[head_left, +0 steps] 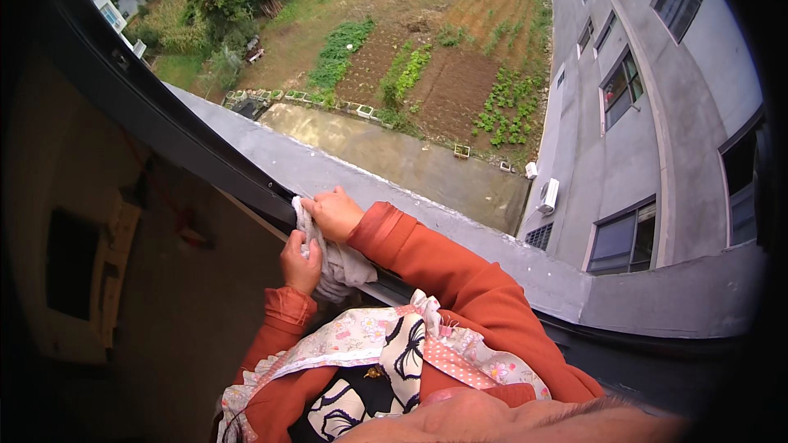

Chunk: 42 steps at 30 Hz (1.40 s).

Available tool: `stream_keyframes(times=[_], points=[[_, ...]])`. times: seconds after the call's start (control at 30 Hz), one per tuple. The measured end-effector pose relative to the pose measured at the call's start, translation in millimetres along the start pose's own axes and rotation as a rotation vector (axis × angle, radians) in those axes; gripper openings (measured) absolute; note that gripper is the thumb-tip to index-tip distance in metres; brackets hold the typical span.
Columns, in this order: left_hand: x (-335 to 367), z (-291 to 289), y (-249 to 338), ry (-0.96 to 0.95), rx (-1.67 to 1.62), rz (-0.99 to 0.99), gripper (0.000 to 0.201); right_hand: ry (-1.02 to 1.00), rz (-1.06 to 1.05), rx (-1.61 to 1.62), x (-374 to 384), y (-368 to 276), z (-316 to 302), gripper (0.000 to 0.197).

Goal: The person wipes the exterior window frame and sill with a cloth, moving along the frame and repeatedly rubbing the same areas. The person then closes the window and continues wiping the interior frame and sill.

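A whitish-grey cloth hangs bunched over the dark window frame, its loose end drooping toward my apron. My right hand, reaching across the sill, has its fingers closed on the cloth's upper part at the frame's edge. Just below and to the left, my left hand grips the same cloth on the room side, thumb raised. Folds of the cloth pass between the two hands. The fingertips of both hands are partly hidden by the cloth and the frame.
Outside runs a grey concrete ledge, with a steep drop to a paved yard and garden plots. A grey building wall rises at the right. Inside, at left, a dark screen stands in the dim room.
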State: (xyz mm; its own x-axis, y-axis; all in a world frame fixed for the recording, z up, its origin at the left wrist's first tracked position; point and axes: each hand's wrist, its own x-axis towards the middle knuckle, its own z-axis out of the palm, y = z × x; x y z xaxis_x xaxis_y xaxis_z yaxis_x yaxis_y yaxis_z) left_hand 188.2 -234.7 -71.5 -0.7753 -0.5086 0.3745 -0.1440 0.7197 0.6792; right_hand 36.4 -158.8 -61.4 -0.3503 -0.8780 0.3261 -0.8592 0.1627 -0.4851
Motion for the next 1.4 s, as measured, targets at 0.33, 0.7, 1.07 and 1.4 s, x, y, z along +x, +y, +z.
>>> stream_keyframes(times=[0.33, 0.7, 1.07, 1.4], points=[[-3.1, -0.8, 11.9, -0.001, -0.016, 0.005, 0.015, -0.016, -0.094, -0.241, -3.4, -10.4, -22.3, 0.017], [-9.0, -3.0, 19.4, 0.029, -0.028, 0.027, 0.016, 0.102, -0.101, -0.078, 0.9, -16.7, -15.8, 0.012], [-5.6, -1.3, 19.7, 0.028, -0.024, -0.008, 0.015, 0.128, -0.090, 0.020, 10.9, -9.8, -15.0, 0.012], [-11.6, -3.6, 25.8, 0.038, -0.039, -0.029, 0.016, 0.122, -0.165, -0.232, 6.5, -21.6, -11.2, 0.010]])
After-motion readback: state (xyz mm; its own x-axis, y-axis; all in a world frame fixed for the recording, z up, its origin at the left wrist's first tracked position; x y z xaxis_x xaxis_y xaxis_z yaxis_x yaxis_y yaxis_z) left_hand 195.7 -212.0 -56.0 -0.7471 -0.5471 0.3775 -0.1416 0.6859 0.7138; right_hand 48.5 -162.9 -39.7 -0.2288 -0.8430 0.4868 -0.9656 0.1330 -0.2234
